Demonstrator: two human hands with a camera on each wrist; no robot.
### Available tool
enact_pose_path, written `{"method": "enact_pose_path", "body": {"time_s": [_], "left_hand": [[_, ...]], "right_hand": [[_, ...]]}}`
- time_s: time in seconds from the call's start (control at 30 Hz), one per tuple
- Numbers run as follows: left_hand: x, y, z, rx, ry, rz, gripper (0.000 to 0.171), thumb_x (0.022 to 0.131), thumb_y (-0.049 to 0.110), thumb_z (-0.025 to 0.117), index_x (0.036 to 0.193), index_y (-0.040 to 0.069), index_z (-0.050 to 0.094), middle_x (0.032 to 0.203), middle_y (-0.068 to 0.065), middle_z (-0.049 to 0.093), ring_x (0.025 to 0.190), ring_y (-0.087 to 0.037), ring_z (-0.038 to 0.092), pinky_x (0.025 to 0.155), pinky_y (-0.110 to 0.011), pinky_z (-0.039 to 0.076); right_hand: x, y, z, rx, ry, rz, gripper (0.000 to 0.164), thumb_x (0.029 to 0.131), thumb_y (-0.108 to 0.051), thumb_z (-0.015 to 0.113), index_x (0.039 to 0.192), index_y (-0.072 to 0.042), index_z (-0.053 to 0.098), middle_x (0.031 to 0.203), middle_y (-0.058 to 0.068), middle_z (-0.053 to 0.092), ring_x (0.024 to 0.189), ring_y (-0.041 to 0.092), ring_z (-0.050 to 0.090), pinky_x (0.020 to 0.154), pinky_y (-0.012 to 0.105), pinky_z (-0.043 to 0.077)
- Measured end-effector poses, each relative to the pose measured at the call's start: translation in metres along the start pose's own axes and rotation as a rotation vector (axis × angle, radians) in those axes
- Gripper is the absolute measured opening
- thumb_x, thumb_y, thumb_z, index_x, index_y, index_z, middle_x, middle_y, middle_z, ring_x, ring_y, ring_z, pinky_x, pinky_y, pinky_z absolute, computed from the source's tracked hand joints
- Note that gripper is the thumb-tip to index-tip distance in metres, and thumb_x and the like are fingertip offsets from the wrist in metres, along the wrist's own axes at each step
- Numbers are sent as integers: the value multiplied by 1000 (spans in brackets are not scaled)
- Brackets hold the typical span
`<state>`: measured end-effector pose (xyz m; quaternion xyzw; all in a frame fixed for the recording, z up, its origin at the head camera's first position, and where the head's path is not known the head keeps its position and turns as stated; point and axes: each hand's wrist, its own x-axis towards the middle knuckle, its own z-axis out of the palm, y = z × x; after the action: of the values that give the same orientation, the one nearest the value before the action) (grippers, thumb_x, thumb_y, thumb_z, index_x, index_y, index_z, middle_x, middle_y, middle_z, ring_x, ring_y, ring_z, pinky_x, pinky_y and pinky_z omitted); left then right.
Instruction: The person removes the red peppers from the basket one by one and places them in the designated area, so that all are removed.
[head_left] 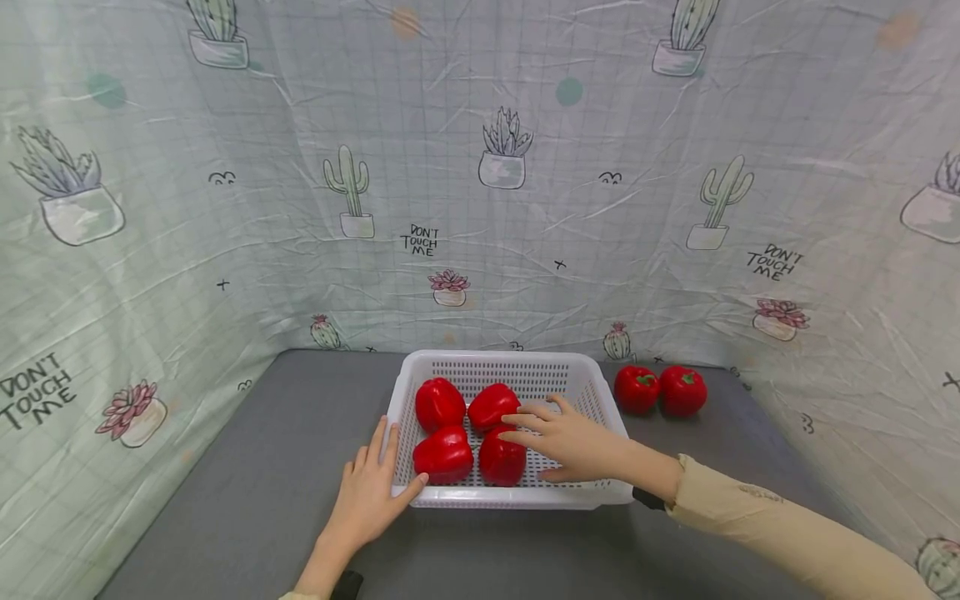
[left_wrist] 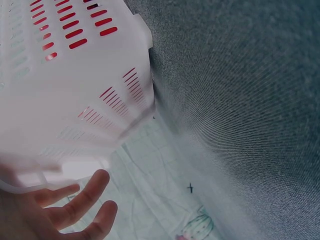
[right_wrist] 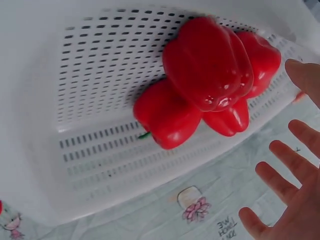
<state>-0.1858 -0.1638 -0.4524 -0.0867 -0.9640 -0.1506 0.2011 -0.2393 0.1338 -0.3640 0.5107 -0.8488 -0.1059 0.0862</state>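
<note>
Several red bell peppers (head_left: 442, 455) lie grouped in the left half of a white perforated plastic basket (head_left: 517, 498). My left hand (head_left: 367, 492) is at the basket's front left corner, fingers extended along the outer left side and thumb at the front rim. In the left wrist view its fingers (left_wrist: 85, 200) are spread beside the basket wall. Over the basket's right half, my right hand (head_left: 573, 440) reaches in from the right with fingers spread toward the nearest pepper (head_left: 502, 458). The right wrist view shows that palm holding nothing, beside the peppers (right_wrist: 205, 65).
Two more red bell peppers, one (head_left: 637, 390) beside the other (head_left: 682, 392), stand on the grey tabletop (head_left: 300, 433) behind and right of the basket. A cactus-print sheet (head_left: 450, 167) hangs around the back and sides of the table.
</note>
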Motion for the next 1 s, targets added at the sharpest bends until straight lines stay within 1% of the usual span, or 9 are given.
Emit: {"method": "enact_pose_path", "body": {"time_s": [0.13, 0.3, 0.43, 0.5, 0.6, 0.67, 0.8, 1.0], "left_hand": [[-1, -1, -1, 0, 6, -1, 81, 75, 50, 60, 134, 0, 37, 142, -19, 31, 97, -31, 49, 74, -49, 42], [-1, -1, -1, 5, 6, -3, 81, 75, 50, 60, 134, 0, 37, 142, -18, 31, 97, -31, 49, 73, -48, 42], [-1, 0, 0, 6, 2, -1, 81, 75, 51, 59, 134, 0, 37, 142, -18, 31, 98, -31, 49, 74, -49, 42], [0, -1, 0, 8, 5, 1, 80, 76, 51, 59, 134, 0, 37, 142, -18, 31, 99, -32, 49, 74, -49, 42], [1, -1, 0, 10, 8, 3, 81, 75, 51, 59, 134, 0, 37, 143, -18, 31, 99, -32, 49, 74, -49, 42], [1, -1, 0, 11, 11, 2, 81, 75, 50, 59, 134, 0, 37, 142, -18, 31, 99, -32, 49, 74, -49, 43], [0, -1, -1, 5, 12, -4, 80, 75, 50, 60, 133, 0, 38, 142, -18, 31, 99, -32, 49, 75, -49, 42], [0, -1, 0, 6, 4, -5, 81, 75, 50, 60, 134, 0, 37, 142, -18, 31, 98, -30, 49, 75, -49, 42]], "right_hand": [[13, -2, 3, -24, -3, -32, 78, 66, -42, 73, 133, -23, 39, 139, -1, 40, 123, 20, 37, 95, 52, 34], [27, -5, 12, -33, -43, -59, 82, 64, -42, 74, 135, -26, 37, 140, -4, 39, 124, 17, 37, 96, 48, 35], [34, -6, 18, -22, -71, -53, 85, 62, -41, 76, 136, -28, 36, 141, -5, 38, 126, 16, 36, 97, 48, 35], [38, -6, 19, -37, -81, -49, 86, 62, -41, 76, 136, -29, 35, 141, -5, 37, 126, 16, 35, 98, 48, 34], [41, -5, 21, -72, -77, -60, 86, 62, -40, 76, 136, -30, 35, 141, -4, 37, 126, 17, 35, 99, 49, 33], [43, -3, 24, -104, -58, -81, 85, 61, -40, 77, 135, -31, 36, 140, -5, 39, 126, 16, 37, 99, 48, 33], [46, -1, 32, -125, -26, -123, 84, 60, -40, 77, 134, -32, 38, 138, -5, 42, 125, 17, 40, 100, 46, 33], [50, 1, 42, -144, -38, -142, 85, 60, -41, 78, 134, -33, 37, 137, -5, 43, 123, 17, 41, 99, 45, 35]]}}
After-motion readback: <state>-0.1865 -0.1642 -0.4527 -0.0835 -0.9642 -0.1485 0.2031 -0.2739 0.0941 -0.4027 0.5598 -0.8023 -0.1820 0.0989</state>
